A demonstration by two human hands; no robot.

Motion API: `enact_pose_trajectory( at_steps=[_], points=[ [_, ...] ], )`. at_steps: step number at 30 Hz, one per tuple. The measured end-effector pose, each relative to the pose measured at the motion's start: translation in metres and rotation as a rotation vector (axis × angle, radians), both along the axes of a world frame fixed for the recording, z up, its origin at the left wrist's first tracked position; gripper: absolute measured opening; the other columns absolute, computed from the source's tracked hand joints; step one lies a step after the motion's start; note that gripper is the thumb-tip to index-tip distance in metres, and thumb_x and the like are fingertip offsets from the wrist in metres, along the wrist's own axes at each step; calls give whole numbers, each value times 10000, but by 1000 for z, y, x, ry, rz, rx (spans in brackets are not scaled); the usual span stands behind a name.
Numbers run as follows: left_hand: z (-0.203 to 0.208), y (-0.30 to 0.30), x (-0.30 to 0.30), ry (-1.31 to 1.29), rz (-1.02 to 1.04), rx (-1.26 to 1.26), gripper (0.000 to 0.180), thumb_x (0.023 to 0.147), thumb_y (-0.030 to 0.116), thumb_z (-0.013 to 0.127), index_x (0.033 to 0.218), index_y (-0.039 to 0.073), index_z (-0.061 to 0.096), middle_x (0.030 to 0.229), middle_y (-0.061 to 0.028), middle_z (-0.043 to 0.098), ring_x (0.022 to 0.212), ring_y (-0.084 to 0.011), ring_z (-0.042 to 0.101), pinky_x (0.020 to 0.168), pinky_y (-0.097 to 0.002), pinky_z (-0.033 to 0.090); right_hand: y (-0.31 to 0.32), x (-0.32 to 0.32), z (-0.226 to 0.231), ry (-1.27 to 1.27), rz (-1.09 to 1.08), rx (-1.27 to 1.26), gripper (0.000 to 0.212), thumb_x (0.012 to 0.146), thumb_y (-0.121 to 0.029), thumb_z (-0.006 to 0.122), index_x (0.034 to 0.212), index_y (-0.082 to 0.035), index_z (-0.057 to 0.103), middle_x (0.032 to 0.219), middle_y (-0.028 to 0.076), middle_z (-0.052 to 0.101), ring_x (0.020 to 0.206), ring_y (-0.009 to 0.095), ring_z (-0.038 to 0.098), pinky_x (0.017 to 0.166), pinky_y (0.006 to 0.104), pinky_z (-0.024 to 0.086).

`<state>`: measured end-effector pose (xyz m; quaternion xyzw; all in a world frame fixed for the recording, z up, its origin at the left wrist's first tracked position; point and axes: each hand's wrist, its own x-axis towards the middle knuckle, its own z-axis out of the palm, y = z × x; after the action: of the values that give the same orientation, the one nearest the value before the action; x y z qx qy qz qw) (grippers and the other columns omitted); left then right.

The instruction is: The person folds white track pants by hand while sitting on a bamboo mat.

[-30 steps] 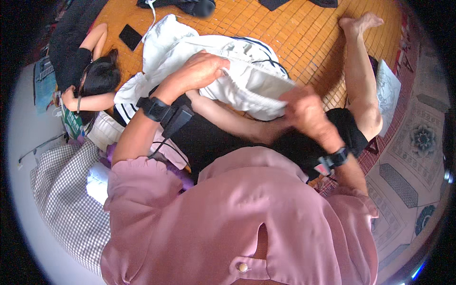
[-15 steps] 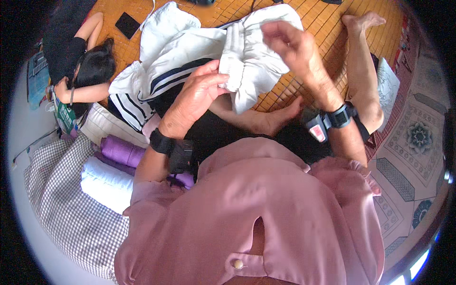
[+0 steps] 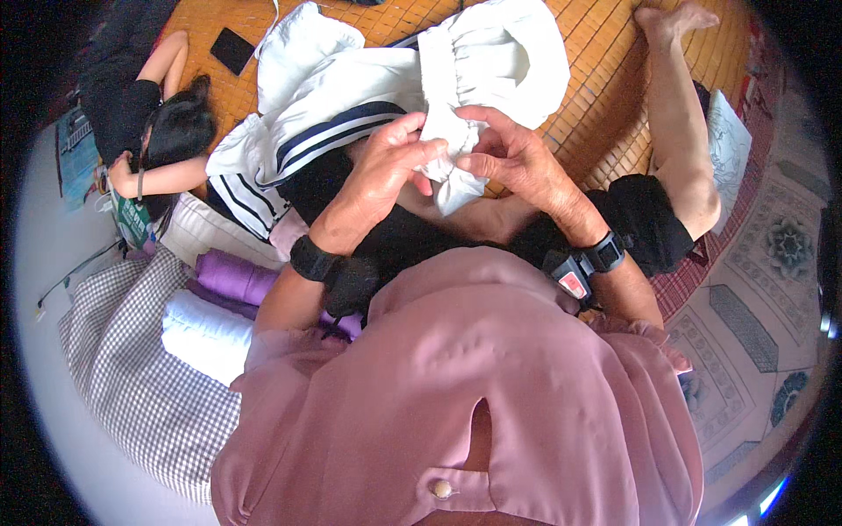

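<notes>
A white garment [image 3: 351, 83] with navy stripes and a gathered elastic band [image 3: 436, 66] spreads over my lap and the woven mat. Near the lower end of that band, my left hand [image 3: 373, 180] pinches the white cloth between thumb and fingers. Just to its right, my right hand [image 3: 524, 167] grips the bunched edge of the same cloth, thumb and forefinger close together. A small loose fold hangs down between the two hands. Whether anything small sits between the fingertips is hidden.
A person in black [image 3: 175, 123] lies at the upper left, near a flat black rectangular object [image 3: 232, 51] on the orange-brown mat [image 3: 605, 70]. Rolled purple cloth [image 3: 232, 276], a pale blue roll [image 3: 206, 333] and a checked cloth [image 3: 132, 377] lie left of me.
My right hand has come down and left from above the garment and taken hold of the cloth beside my left hand. The left hand has shifted slightly right.
</notes>
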<state>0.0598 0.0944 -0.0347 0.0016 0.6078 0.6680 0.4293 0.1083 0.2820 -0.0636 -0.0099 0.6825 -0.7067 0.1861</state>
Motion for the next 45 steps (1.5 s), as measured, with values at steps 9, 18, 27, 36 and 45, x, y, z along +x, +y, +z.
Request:
enact_pose_trajectory(
  at_steps=[9,18,27,36,45],
  points=[
    [5,30,-6,37,-27,7,348,864,251,489,1110,5,489,933,-44,578,715,-79,553,427,-208,435,21,8,8,-23,-25,129,509,766,-139,654,1210,-40,425,690,-8,508,647,63,477,551,215,392],
    [-1,14,9,-84,32,-186,342,840,248,492,1125,60,489,979,-24,572,807,-99,562,586,-234,470,11,20,-9,103,45,-59,336,771,3,590,1095,-44,512,762,-4,562,717,64,507,661,206,433],
    [-8,2,24,-125,64,-71,471,790,145,481,1236,28,383,951,-49,569,754,-102,544,546,-226,447,16,14,-15,-96,-87,-75,282,849,-59,516,1131,-61,524,749,-4,560,658,57,511,623,207,459],
    [-11,15,30,670,-307,-304,626,784,107,537,1322,14,230,1141,-149,480,770,-227,556,704,-334,476,2,19,-21,-177,-45,31,409,821,-311,583,1121,-41,517,782,40,576,684,99,536,594,245,454],
    [-10,42,38,1342,-673,-455,484,710,55,558,1164,15,396,1020,-168,512,967,-326,500,805,-382,434,12,18,-29,-471,-245,-206,639,753,-524,586,1095,9,503,970,98,580,851,202,554,701,352,470]
  ],
)
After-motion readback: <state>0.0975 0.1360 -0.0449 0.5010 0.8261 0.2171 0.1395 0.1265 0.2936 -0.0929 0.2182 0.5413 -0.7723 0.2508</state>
